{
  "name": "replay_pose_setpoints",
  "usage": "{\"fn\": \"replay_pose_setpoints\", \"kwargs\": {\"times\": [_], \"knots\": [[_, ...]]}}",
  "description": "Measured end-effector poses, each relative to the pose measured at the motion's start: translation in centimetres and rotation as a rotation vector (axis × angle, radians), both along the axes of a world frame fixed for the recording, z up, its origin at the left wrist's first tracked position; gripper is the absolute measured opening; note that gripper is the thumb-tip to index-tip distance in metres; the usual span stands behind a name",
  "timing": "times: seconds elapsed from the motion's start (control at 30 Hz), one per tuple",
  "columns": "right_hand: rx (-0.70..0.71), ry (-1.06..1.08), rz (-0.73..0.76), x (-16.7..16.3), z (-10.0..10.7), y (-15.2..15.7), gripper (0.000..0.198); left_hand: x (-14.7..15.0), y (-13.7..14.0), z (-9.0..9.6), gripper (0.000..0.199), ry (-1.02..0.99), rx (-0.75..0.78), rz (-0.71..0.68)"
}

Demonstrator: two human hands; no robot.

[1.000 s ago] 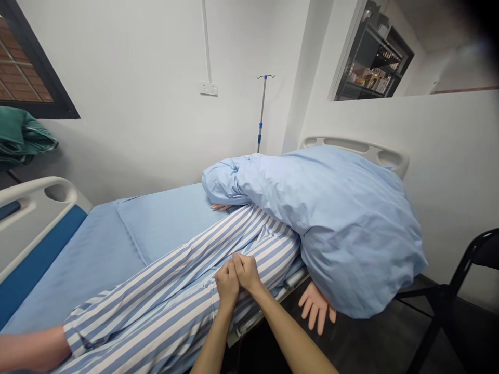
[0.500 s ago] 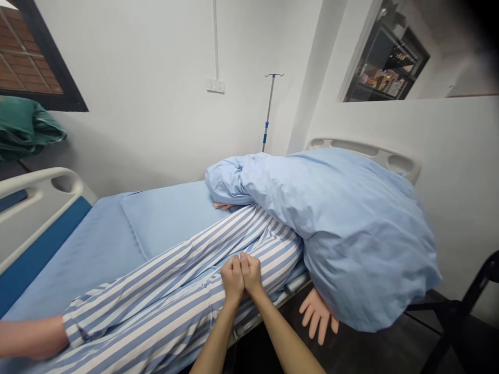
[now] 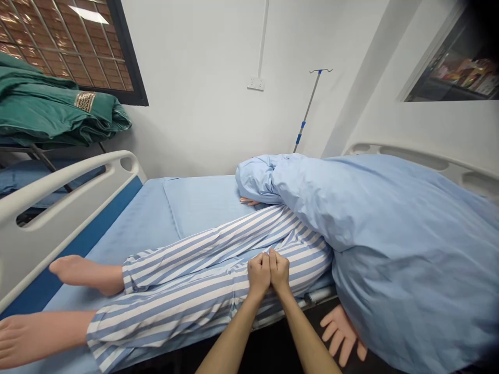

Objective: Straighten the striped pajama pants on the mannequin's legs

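Observation:
Side by side in front of me, my left hand and my right hand are closed into fists that touch each other. No object shows in either one. They are over the near thigh of the blue-and-white striped trousers; whether they touch the cloth I cannot tell. A mannequin wears these trousers and lies on its back, its bare feet at the left. A light blue quilt covers its upper body and head. One mannequin hand hangs past the bed's near edge, and the other peeks out beyond the quilt.
The bed has a blue sheet, a footboard at left and a headboard at right. An IV pole stands behind it. Green cloth is piled under the barred window. A wall socket is at the back.
My view has swung to the left, so the mannequin's feet, the footboard and more of the green cloth now show. My fists stay together in the same pose.

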State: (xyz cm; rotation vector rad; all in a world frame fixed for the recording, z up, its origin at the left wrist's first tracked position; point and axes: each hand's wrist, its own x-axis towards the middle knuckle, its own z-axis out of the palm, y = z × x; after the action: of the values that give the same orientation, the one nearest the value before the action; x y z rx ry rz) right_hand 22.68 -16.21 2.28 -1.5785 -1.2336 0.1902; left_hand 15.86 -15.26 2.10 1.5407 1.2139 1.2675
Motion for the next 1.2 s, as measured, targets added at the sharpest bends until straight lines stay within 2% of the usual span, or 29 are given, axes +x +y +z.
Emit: {"fn": "replay_pose_setpoints", "kwargs": {"times": [0.1, 0.23, 0.53, 0.67, 0.8, 0.97, 1.07, 1.2], "knots": [[0.009, -0.033, -0.027, -0.1, -0.7, 0.0, 0.04, 0.7, 0.3, 0.6, 0.035, -0.042, -0.045, -0.005], [0.018, 0.027, -0.015, 0.3, -0.7, -0.1, 0.04, 1.9, 0.7, 1.4, 0.035, -0.106, -0.033, 0.002], [0.035, 0.062, -0.029, 0.1, -0.8, -0.2, 0.038, 1.3, 0.5, 0.2, 0.036, -0.021, 0.005, -0.037], [0.026, 0.106, -0.023, 0.5, 0.5, -0.1, 0.038, 1.4, 0.6, 0.4, 0.035, -0.014, 0.015, -0.042], [0.041, 0.049, 0.0, 1.8, 1.8, 0.2, 0.038, 1.4, 0.5, 0.5, 0.036, 0.019, 0.05, -0.063], [0.024, -0.043, -0.007, 2.6, 1.0, 0.5, 0.04, 1.3, 0.7, 0.2, 0.035, 0.044, 0.046, -0.108], [0.026, -0.027, -0.047, 2.7, 0.4, 0.5, 0.04, 1.9, 1.2, 0.9, 0.033, 0.032, 0.01, -0.144], [0.054, 0.059, -0.049, 3.0, 0.3, 0.3, 0.039, 3.8, 1.5, 2.4, 0.033, -0.088, -0.014, -0.167]]}}
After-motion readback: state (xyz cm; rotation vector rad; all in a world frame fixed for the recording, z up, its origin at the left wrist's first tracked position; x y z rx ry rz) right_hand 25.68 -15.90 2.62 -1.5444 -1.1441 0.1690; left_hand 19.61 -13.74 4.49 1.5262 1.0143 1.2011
